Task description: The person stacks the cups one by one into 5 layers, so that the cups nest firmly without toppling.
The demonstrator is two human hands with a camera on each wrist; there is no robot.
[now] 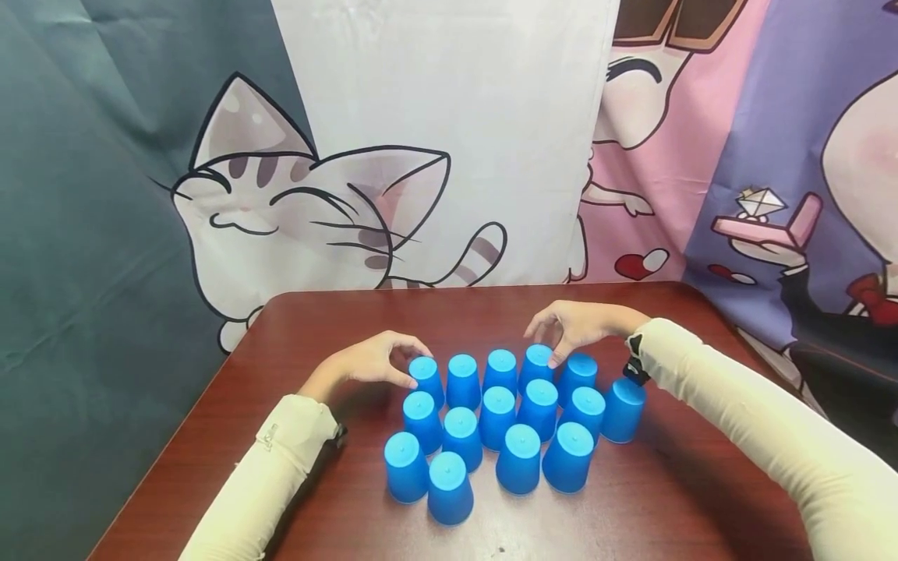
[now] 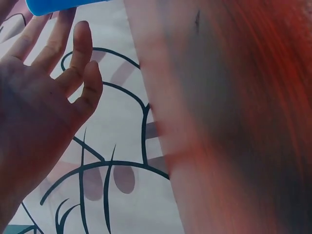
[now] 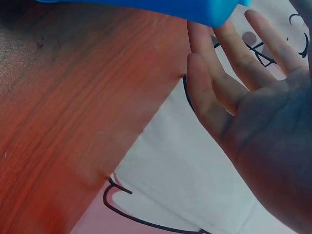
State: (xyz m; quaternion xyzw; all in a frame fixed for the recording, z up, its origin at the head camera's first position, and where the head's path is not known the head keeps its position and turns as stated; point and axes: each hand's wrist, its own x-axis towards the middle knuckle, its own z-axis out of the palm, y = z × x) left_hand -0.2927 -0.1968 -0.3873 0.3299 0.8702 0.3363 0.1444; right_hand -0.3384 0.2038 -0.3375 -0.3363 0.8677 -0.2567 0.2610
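Several blue plastic cups stand upside down in loose rows on the table. At the back left, my left hand point(image 1: 379, 358) holds the end cup point(image 1: 426, 381), thumb at its near side and fingers behind. In the left wrist view, that cup's blue edge point(image 2: 68, 5) shows above the loosely extended fingers. My right hand point(image 1: 577, 324) reaches over the back row and pinches another cup point(image 1: 538, 358), with the thumb on its right side. The right wrist view shows part of this blue cup point(image 3: 209, 12) against the fingers; the thumb is hidden there.
The reddish-brown table point(image 1: 337, 514) ends at a cartoon-printed cloth backdrop point(image 1: 449, 78). Nearest the front is a cup point(image 1: 450, 491). One cup point(image 1: 623, 413) stands at the right end, beneath the right wrist. Other cups stand close between both hands.
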